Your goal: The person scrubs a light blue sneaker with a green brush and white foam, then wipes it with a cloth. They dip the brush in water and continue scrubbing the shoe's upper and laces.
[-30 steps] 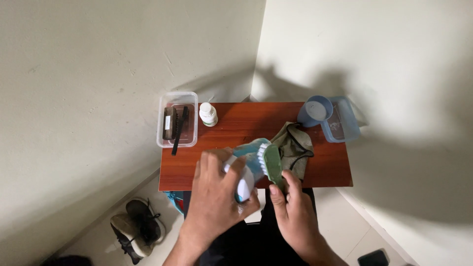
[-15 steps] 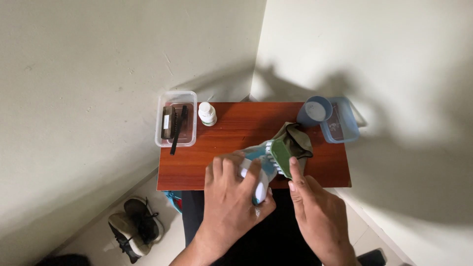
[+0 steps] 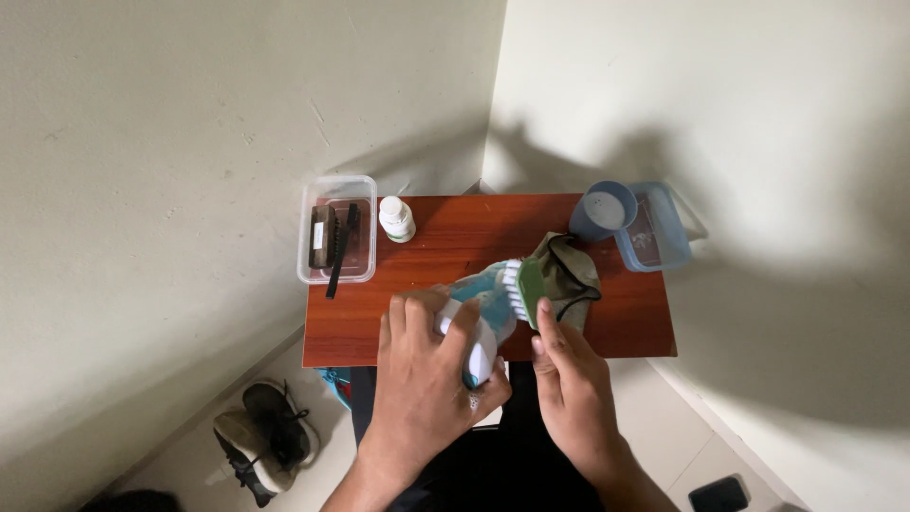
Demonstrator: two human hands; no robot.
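Over the near edge of the desk (image 3: 379, 332), the left hand (image 3: 431, 379) closes around a light blue shoe (image 3: 479, 313) while the right hand (image 3: 569, 384) grips a green brush (image 3: 523, 289), its bristles against the shoe, apparently mid-scrub, beside a crumpled cloth (image 3: 569, 270).

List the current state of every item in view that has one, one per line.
Left hand: wrapped around the light blue and white shoe.
Right hand: grip closed on the green-backed white-bristle brush, bristles against the shoe.
Clear plastic box: open, tools inside.
Small white bottle: upright, capped.
Blue cup: upright.
Olive cloth: crumpled on the table.
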